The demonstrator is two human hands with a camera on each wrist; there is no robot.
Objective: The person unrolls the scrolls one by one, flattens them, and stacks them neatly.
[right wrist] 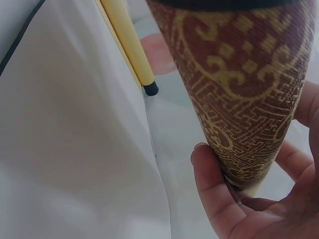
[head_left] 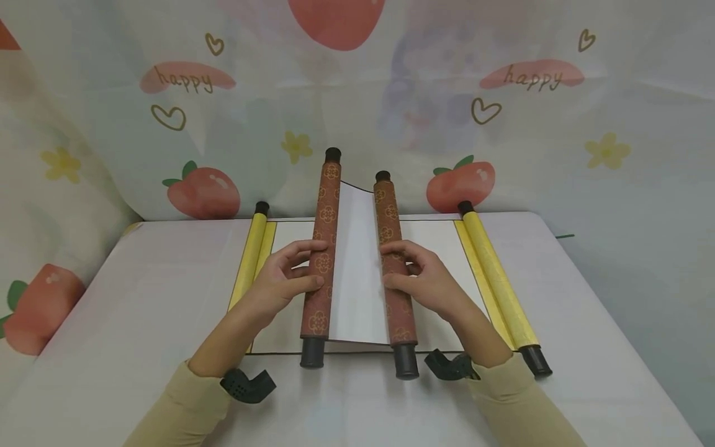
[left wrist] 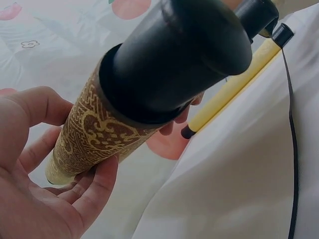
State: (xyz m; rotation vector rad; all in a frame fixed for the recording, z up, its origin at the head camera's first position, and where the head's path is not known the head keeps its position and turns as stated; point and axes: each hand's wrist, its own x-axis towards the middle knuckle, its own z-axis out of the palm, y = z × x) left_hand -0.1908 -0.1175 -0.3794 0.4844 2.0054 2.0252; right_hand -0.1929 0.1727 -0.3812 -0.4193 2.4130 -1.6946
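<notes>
A hanging scroll with two red-brown rollers, gold-patterned and black-capped, is held up over the table. My left hand (head_left: 276, 282) grips its left roller (head_left: 327, 208), thumb on the near side and fingers round it. Around the right roller (head_left: 386, 214) curl the fingers and thumb of my right hand (head_left: 429, 279). A strip of white paper (head_left: 360, 267) spans the two rollers. In the left wrist view a black end cap (left wrist: 169, 59) hides part of its roller. The right wrist view shows the fingertips touching the patterned roller (right wrist: 239, 74) from below.
Beneath lies another spread scroll with white paper (head_left: 293, 231), a left yellow roller (head_left: 254, 239) and a right yellow roller (head_left: 497, 279). A white cloth covers the table (head_left: 167, 267). Behind it hangs a printed fabric backdrop (head_left: 357, 105). Black devices sit at both wrists.
</notes>
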